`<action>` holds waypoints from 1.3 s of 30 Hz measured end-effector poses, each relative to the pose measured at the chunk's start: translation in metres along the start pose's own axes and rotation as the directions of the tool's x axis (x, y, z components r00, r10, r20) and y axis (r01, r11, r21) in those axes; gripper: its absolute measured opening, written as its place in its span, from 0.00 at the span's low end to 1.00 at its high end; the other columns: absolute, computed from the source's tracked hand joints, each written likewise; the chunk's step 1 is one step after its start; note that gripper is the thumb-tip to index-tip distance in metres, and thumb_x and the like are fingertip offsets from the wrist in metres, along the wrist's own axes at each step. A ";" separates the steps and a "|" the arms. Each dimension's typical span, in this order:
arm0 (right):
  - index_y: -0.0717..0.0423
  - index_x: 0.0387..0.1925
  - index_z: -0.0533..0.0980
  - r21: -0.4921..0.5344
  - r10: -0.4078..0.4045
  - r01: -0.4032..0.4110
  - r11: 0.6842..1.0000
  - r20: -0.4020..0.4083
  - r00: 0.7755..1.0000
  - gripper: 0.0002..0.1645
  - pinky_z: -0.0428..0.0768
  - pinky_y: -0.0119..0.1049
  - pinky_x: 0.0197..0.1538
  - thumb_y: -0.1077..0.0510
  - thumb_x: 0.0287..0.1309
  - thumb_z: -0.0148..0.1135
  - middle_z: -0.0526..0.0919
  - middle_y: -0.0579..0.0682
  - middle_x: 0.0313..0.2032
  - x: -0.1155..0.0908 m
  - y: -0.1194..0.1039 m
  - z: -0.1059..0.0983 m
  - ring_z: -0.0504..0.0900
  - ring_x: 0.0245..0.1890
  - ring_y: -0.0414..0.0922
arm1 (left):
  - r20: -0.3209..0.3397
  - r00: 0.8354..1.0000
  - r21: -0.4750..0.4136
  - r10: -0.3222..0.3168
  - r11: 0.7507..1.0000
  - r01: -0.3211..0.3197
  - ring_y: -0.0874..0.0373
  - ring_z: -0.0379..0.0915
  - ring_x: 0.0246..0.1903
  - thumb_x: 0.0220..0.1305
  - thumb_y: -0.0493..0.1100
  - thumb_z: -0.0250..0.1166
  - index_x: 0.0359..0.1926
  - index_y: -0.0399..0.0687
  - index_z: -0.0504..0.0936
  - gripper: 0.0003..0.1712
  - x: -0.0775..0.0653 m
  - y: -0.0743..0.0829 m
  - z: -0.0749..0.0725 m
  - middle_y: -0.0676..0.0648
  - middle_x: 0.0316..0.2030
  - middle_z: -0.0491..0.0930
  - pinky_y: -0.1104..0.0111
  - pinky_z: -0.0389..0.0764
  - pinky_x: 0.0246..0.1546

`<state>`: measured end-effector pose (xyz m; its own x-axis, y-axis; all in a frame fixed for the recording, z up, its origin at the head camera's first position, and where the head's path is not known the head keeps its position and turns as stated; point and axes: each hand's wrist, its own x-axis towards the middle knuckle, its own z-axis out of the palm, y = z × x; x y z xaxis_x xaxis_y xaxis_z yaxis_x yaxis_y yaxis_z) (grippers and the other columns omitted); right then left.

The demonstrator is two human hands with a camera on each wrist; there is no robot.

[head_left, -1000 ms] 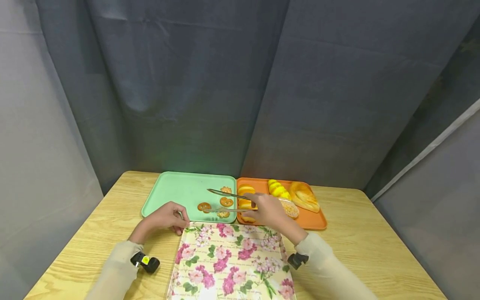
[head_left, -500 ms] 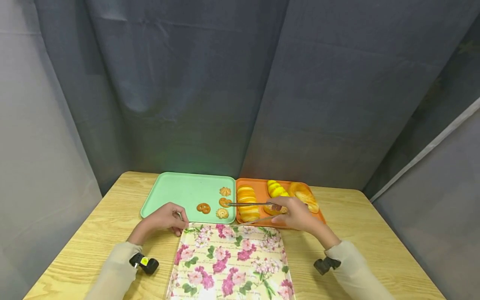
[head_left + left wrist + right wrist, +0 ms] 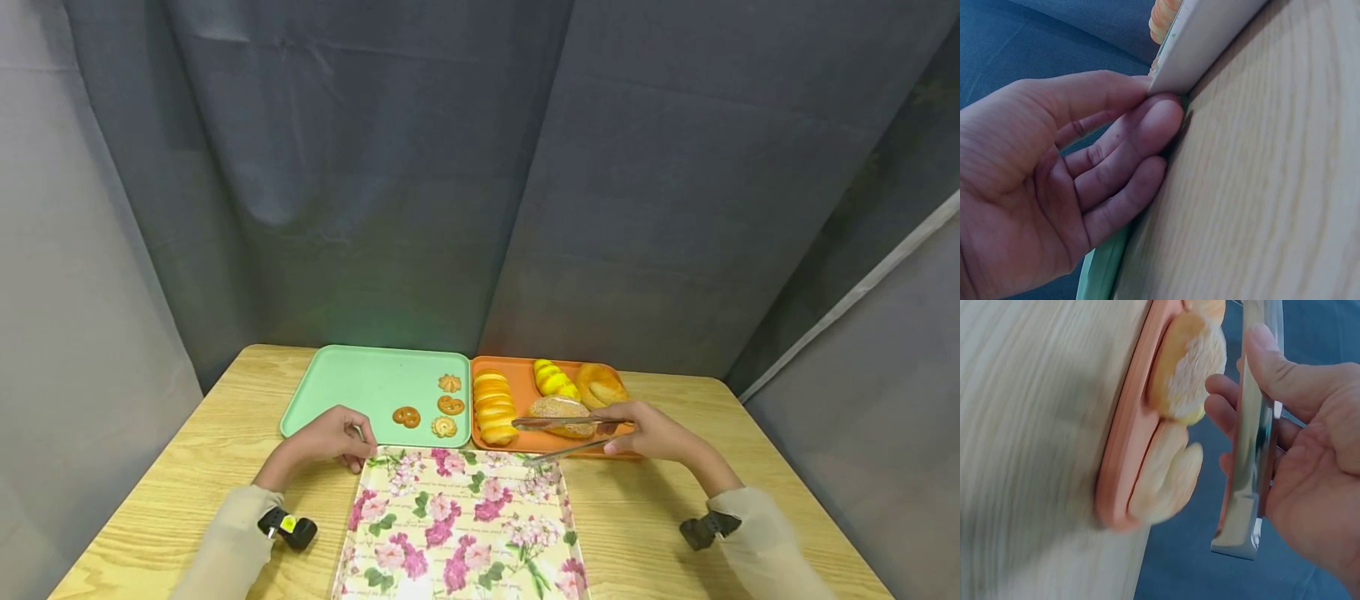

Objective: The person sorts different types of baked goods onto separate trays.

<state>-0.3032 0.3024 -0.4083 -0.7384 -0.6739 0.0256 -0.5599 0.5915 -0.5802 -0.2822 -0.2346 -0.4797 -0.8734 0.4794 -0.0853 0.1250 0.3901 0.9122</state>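
Note:
My left hand (image 3: 337, 435) pinches the back left corner of a flower-patterned tray (image 3: 442, 533). In the left wrist view its thumb lies on the tray's rim, with the fingers curled against the side. My right hand (image 3: 651, 432) holds metal tongs (image 3: 1249, 444), their arms spread apart and pointing left with nothing between the tips. The tongs overlap the near part of an orange tray (image 3: 522, 372) in the head view. Behind them on that tray lies a bun with a crumbly pale topping (image 3: 557, 406), beside a ridged loaf (image 3: 493, 408).
A yellow ridged roll (image 3: 553, 379) and a curved golden bread (image 3: 602, 385) are at the back of the orange tray. Left of it, a green tray (image 3: 360, 375) bears pretzel cookies (image 3: 407, 417) and flower-shaped cookies (image 3: 444, 427). A grey curtain (image 3: 390, 208) hangs behind the table.
My right hand has moved right with the tongs, from over the cookies on the green tray to the front of the orange tray. The left hand keeps its place at the floral tray's corner.

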 end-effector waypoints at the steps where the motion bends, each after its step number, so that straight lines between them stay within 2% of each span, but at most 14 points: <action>1: 0.72 0.64 0.74 0.010 -0.001 0.001 1.000 0.010 1.000 0.31 0.84 0.37 0.50 0.60 0.63 0.69 0.84 0.68 0.54 -0.003 0.003 -0.002 0.84 0.51 0.62 | 0.000 1.000 0.000 -0.001 1.000 0.001 0.57 0.82 0.20 0.64 0.35 0.69 0.36 0.30 0.85 0.08 0.000 0.000 0.000 0.41 0.23 0.86 0.63 0.85 0.27; 5: 0.75 0.61 0.74 0.031 -0.019 0.018 0.999 0.041 0.999 0.32 0.84 0.37 0.48 0.59 0.61 0.70 0.86 0.68 0.50 -0.016 0.017 -0.008 0.85 0.48 0.59 | -0.003 1.000 0.002 -0.001 1.000 0.001 0.57 0.82 0.20 0.64 0.36 0.69 0.36 0.30 0.85 0.08 0.000 0.000 0.000 0.40 0.23 0.86 0.63 0.85 0.27; 14: 0.80 0.56 0.75 0.118 -0.088 0.077 0.990 0.086 0.992 0.29 0.82 0.32 0.43 0.67 0.57 0.71 0.86 0.69 0.42 -0.037 0.046 -0.018 0.84 0.38 0.44 | -0.002 1.000 -0.002 0.006 1.000 -0.006 0.56 0.82 0.20 0.64 0.35 0.69 0.36 0.29 0.85 0.08 0.000 0.000 0.000 0.37 0.24 0.86 0.63 0.85 0.27; 21: 0.80 0.57 0.75 0.236 -0.001 -0.033 0.971 0.144 0.990 0.31 0.83 0.34 0.47 0.66 0.55 0.73 0.87 0.68 0.43 -0.047 0.059 -0.018 0.87 0.43 0.46 | -0.004 1.000 0.004 0.008 1.000 -0.008 0.56 0.82 0.20 0.64 0.34 0.69 0.36 0.29 0.85 0.08 -0.001 0.001 0.000 0.38 0.24 0.86 0.64 0.85 0.27; 24: 0.80 0.59 0.73 0.265 0.039 -0.081 0.961 0.159 0.987 0.32 0.84 0.32 0.47 0.66 0.55 0.72 0.85 0.72 0.46 -0.049 0.063 -0.016 0.87 0.45 0.46 | -0.008 1.000 0.012 0.008 1.000 -0.007 0.56 0.82 0.20 0.64 0.34 0.69 0.35 0.29 0.85 0.07 -0.001 0.002 0.001 0.38 0.24 0.86 0.64 0.85 0.27; 30: 0.82 0.60 0.71 0.305 0.070 -0.125 0.944 0.185 0.980 0.36 0.84 0.33 0.51 0.67 0.53 0.74 0.80 0.78 0.53 -0.052 0.059 -0.013 0.87 0.51 0.45 | -0.012 1.000 0.021 0.005 1.000 -0.004 0.57 0.82 0.20 0.64 0.35 0.69 0.35 0.31 0.85 0.07 -0.001 0.004 0.001 0.37 0.24 0.86 0.65 0.84 0.26; 33: 0.80 0.60 0.73 0.278 0.101 -0.153 0.948 0.191 0.976 0.37 0.84 0.33 0.53 0.67 0.49 0.76 0.79 0.77 0.55 -0.051 0.056 -0.012 0.87 0.53 0.46 | -0.013 1.000 0.023 0.003 1.000 -0.003 0.57 0.82 0.20 0.64 0.35 0.69 0.35 0.31 0.85 0.07 -0.001 0.005 0.001 0.37 0.24 0.86 0.65 0.84 0.26; 39: 0.70 0.57 0.80 0.102 0.150 -0.169 0.980 0.176 0.973 0.36 0.81 0.34 0.56 0.64 0.43 0.80 0.84 0.66 0.55 -0.048 0.053 -0.012 0.83 0.56 0.46 | -0.012 1.000 0.017 0.003 1.000 -0.003 0.57 0.82 0.20 0.64 0.35 0.69 0.35 0.30 0.85 0.07 -0.001 0.003 0.001 0.39 0.24 0.86 0.65 0.84 0.26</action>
<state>-0.3014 0.3714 -0.4305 -0.7359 -0.6451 -0.2056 -0.3856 0.6490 -0.6558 -0.2804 -0.2331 -0.4771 -0.8788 0.4708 -0.0776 0.1354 0.4022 0.9055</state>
